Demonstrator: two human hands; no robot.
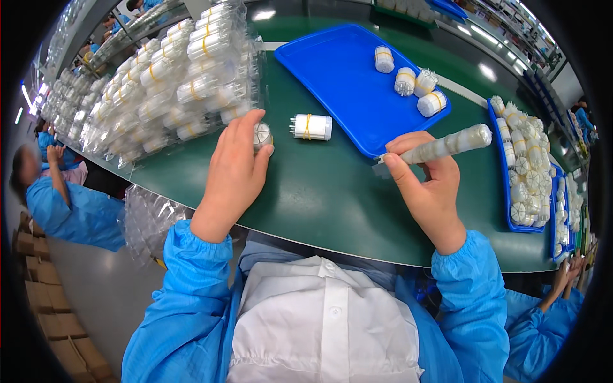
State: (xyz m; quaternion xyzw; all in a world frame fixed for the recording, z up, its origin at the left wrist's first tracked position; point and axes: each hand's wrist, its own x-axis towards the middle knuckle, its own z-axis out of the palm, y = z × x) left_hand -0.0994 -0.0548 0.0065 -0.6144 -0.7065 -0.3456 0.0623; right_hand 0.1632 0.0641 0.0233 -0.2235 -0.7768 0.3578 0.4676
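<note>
On the left side of the green table, my left hand (236, 169) is closed around a white cylindrical bundle (262, 135) whose spoked round end faces up. Just right of it, another white bundle (311, 127) with a yellow band lies on its side, apart from my fingers. In my right hand (429, 182), thumb and fingers grip a long, translucent whitish rod-like piece (450, 143), tilted up to the right; its exact kind is unclear. That hand is by the near right edge of a blue tray (338, 76), which carries several banded white bundles (405, 82) at its right end.
Clear plastic packs of banded white bundles (204, 70) are piled high at the left. A filled blue tray (511, 204) stands at the right edge, with more trays beyond. Co-workers in blue sleeves (76, 207) are at both sides. Cardboard boxes (54, 293) line the floor left.
</note>
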